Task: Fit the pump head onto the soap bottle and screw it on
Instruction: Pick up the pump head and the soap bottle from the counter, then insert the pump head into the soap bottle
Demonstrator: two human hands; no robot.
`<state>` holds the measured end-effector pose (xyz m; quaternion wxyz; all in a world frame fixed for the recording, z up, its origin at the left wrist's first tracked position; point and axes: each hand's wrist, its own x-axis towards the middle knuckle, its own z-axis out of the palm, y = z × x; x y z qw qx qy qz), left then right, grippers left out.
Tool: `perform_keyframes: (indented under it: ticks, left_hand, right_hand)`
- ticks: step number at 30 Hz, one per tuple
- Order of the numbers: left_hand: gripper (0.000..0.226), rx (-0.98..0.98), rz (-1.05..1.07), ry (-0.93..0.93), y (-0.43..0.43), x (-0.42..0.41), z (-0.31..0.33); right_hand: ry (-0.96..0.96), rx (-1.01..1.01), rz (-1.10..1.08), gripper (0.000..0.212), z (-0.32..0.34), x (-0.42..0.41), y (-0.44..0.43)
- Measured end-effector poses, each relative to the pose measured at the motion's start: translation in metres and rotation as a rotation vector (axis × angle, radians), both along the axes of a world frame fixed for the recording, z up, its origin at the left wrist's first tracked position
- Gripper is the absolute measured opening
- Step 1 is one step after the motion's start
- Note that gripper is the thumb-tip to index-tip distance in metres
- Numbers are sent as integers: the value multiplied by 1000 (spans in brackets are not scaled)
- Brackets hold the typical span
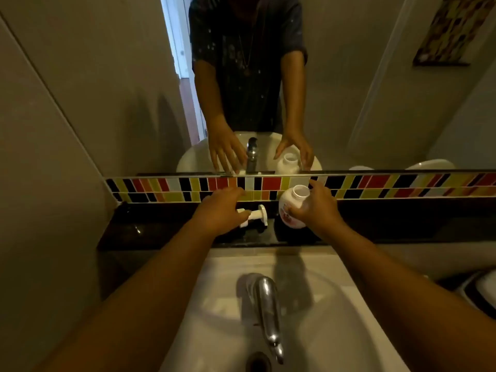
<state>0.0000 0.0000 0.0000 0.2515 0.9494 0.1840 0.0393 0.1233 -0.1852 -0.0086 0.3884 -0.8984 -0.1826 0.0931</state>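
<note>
A round white soap bottle (pixel 288 204) with a red print and an open neck stands on the dark ledge (pixel 150 229) behind the sink. My right hand (pixel 315 208) is wrapped around its right side. The white pump head (pixel 257 214) lies on its side on the ledge just left of the bottle. My left hand (pixel 222 210) is over the pump's nozzle end, fingers touching it; whether they grip it is unclear.
A chrome tap (pixel 265 307) rises over the white sink (pixel 222 304) below my arms. A coloured tile strip (pixel 166 187) and a mirror (pixel 107 89) back the ledge. A dark object (pixel 480 288) sits at the right edge.
</note>
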Motion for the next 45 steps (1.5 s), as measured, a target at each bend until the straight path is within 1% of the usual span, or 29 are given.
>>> perform_keyframes:
  ticks: [3,6,8,11,15,19,22,24,29,33,36,39,42,45]
  left_hand:
    - [59,82,-23,87,-7,6,-13]
    - [63,188,-51,177,-11,12,-25]
    - [61,234,-56,200,-11,16,-29]
    - [52,238,-57,233,-11,21,-31]
    - [44,87,-32,232,-10,24,-24]
    - [43,-136,43,50,-5,21,2]
    - [41,-339,68,-91,0,21,29]
    - [43,-486,80,-148,0,25,45]
    - [49,-759,24,-170,-21,43,74]
    - [64,-798,30,-286,-40,59,78]
    - [63,-801,33,-351,-51,69,73]
    - [62,-852,27,-392,-59,73,64]
    - [64,-880,4,-402,-64,76,54]
    - [67,-863,9,-354,-68,81,42]
  right_hand:
    - [76,123,3,69,-10,0,-1]
    - [74,146,9,60,-19,0,-4]
    - [76,157,6,57,-20,1,-5]
    - [87,146,-11,63,-28,1,-6]
    - [87,116,-14,63,-28,1,-7]
    - [96,120,-17,60,-25,0,-7]
    - [106,132,-22,60,-24,-1,-8]
    - [102,140,-17,61,-23,-2,-8]
    - [111,162,5,59,-23,-3,-10]
    - [116,169,48,58,-21,-1,-10]
    - [119,183,46,59,-21,-1,-10]
    - [116,187,55,61,-21,0,-10]
    - [106,172,58,62,-20,1,-10]
    - [106,159,55,64,-21,2,-10]
